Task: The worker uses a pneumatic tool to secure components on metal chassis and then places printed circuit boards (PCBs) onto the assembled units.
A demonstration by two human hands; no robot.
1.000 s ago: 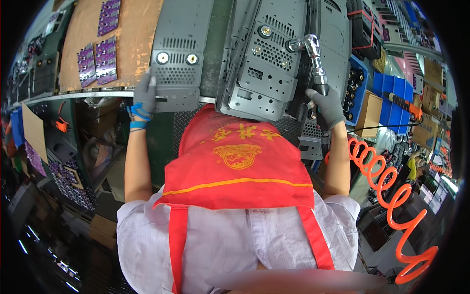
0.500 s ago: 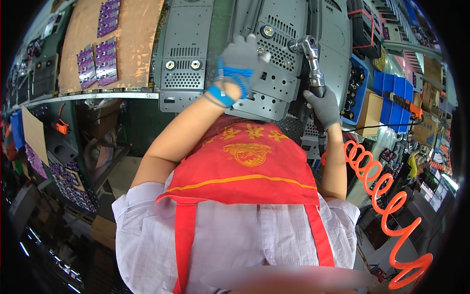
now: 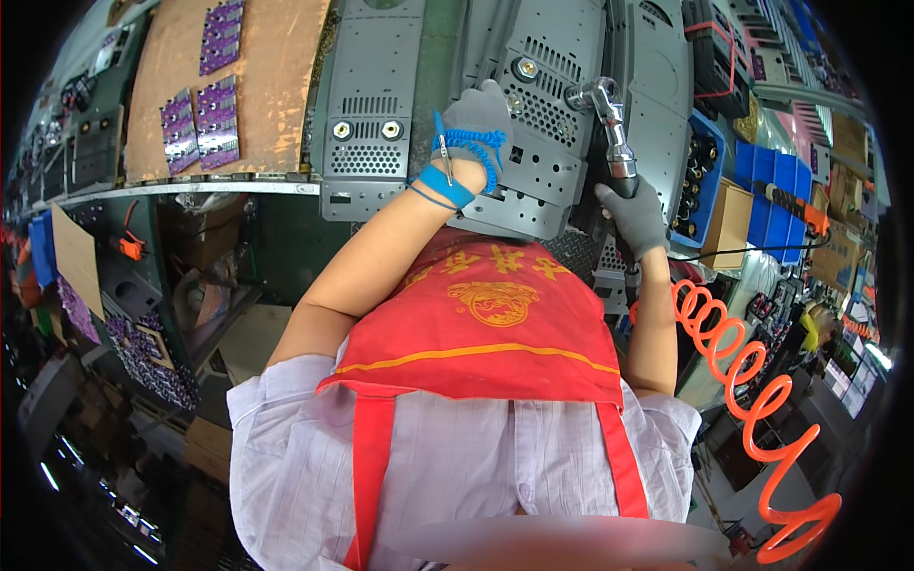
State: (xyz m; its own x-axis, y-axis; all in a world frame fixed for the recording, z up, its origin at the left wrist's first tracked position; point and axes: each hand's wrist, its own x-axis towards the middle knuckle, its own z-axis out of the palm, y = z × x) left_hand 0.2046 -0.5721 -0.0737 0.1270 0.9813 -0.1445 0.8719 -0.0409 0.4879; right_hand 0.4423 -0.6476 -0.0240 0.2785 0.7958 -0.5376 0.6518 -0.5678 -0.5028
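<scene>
My left hand [image 3: 479, 116], in a grey glove with a blue coiled strap at the wrist, rests over a grey perforated metal panel [image 3: 533, 179]. Its fingers are curled together beside a small brass fitting [image 3: 515, 102]; what they may grip is hidden. A second brass fitting with a hex nut [image 3: 525, 68] sits farther up the panel. My right hand [image 3: 636, 217], gloved in grey too, is wrapped around the dark grip of a shiny ratchet wrench [image 3: 618, 138]. The wrench's head reaches a round fitting [image 3: 575, 97] at the panel's right edge.
Another grey panel [image 3: 369, 76] with two brass fittings lies to the left. Beyond it, purple circuit boards [image 3: 218, 119] lie on a worn wooden board [image 3: 276, 86]. To the right are a blue bin [image 3: 703, 181] of dark parts and an orange coiled air hose [image 3: 757, 366].
My left hand's fingers have drawn together and shifted slightly off the brass fitting, which shows more plainly. My right hand keeps the wrench at nearly the same spot. The whole view has shifted slightly.
</scene>
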